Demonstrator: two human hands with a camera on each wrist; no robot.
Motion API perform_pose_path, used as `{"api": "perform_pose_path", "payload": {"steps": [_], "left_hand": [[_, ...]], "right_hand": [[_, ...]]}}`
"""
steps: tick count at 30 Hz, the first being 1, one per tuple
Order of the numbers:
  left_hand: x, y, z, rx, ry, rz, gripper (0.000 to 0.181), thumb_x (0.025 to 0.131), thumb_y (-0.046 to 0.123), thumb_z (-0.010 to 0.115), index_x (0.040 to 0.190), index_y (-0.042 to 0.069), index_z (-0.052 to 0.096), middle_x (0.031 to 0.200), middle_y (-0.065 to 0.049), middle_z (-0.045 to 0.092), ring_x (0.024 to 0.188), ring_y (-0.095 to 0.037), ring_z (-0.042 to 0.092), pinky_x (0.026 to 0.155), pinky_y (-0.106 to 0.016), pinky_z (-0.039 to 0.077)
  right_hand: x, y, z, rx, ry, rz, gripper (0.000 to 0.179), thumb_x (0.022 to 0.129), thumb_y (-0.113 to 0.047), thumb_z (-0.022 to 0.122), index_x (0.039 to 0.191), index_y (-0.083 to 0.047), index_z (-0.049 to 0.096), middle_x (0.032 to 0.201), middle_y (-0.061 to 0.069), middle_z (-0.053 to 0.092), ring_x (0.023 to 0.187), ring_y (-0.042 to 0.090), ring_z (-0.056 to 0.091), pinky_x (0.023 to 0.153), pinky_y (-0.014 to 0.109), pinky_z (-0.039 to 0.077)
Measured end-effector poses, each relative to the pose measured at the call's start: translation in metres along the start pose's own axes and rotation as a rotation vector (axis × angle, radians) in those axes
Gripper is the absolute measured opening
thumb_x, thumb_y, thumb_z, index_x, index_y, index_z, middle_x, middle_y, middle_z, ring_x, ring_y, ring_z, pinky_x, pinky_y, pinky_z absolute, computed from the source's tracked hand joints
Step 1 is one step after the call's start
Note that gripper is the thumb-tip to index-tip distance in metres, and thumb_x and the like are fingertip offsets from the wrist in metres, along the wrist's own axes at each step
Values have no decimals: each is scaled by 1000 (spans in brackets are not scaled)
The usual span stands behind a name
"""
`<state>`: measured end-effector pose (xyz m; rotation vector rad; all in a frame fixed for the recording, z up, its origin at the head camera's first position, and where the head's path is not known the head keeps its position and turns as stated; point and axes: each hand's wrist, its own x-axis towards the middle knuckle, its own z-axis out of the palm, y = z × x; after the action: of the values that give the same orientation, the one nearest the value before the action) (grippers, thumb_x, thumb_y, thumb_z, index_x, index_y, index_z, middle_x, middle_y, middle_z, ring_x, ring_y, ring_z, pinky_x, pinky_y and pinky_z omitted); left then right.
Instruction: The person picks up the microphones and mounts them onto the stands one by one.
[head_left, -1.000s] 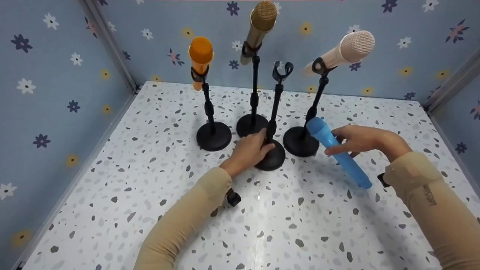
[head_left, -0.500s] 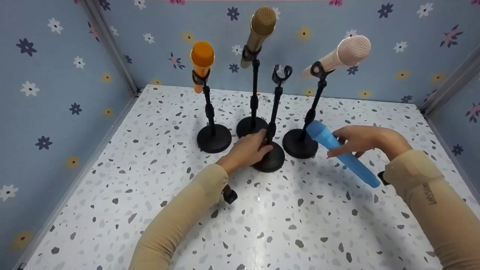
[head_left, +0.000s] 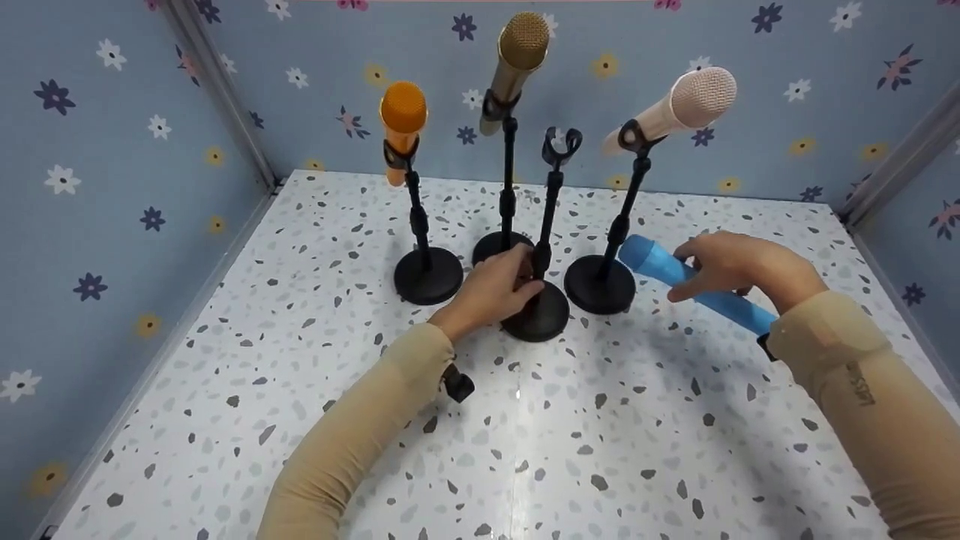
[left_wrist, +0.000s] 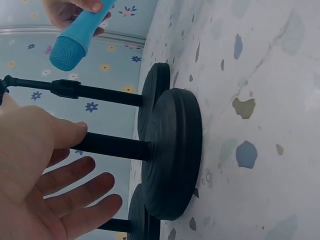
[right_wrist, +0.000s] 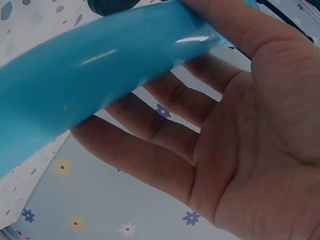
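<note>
A blue microphone (head_left: 660, 266) is held by my right hand (head_left: 739, 266), its head pointing toward the stands. The right wrist view shows the fingers (right_wrist: 150, 120) along one side of its body, the thumb on the other. My left hand (head_left: 491, 289) pinches the lower pole of the front microphone stand (head_left: 550, 206), whose clip holds nothing. In the left wrist view, the thumb (left_wrist: 75, 132) lies against that pole just above the round black base (left_wrist: 175, 155), the other fingers spread loosely. The base rests on the speckled table (head_left: 600, 420).
Three more stands hold an orange microphone (head_left: 403, 112) at left, a gold microphone (head_left: 521, 49) behind, and a pale pink microphone (head_left: 697, 101) at right. Their bases stand close around the front one. Flowered panels (head_left: 315, 75) enclose the table at the back and sides.
My right hand has lifted slightly, and the blue microphone has tilted flatter, its tail swinging right toward the sleeve. My left hand stays at the stand's pole.
</note>
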<state>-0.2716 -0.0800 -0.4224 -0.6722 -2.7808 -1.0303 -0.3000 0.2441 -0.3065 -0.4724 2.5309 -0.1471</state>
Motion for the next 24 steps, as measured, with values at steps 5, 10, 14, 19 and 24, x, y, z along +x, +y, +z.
{"api": "perform_pose_path", "payload": {"steps": [5,10,14,19,24], "left_hand": [[2,1,-4,-46,69,63,35,97,22,71,125,7,57,101,-2,68,91,-18,65,81,-30,52],[1,3,-6,-99,82,122,52,98,31,69,139,4,52,119,-6,66,106,-19,65,94,-29,50],[4,6,-6,-142,105,180,47,102,29,64,139,3,53,115,-5,68,101,-16,65,92,-28,51],[9,10,-1,-145,187,242,26,102,19,64,122,3,60,95,-4,68,86,-16,65,79,-31,51],[11,13,2,-139,217,231,25,101,17,66,121,4,61,95,-5,67,84,-17,64,77,-30,52]], "right_hand": [[-2,-2,-1,-38,146,-72,65,89,-50,76,128,1,61,108,20,69,88,30,67,79,56,55],[-3,-5,-1,-41,221,-147,50,89,-47,76,109,-3,64,99,12,71,82,25,65,76,52,53],[-4,-8,-3,-14,258,-192,45,89,-45,77,106,-6,65,97,9,72,81,24,66,77,51,54],[-7,-15,-4,68,331,-248,48,89,-41,79,115,-4,65,105,15,71,89,29,70,82,54,56],[-10,-29,-4,127,439,-296,43,88,-42,79,104,-6,63,102,14,72,89,30,71,81,53,56]]}}
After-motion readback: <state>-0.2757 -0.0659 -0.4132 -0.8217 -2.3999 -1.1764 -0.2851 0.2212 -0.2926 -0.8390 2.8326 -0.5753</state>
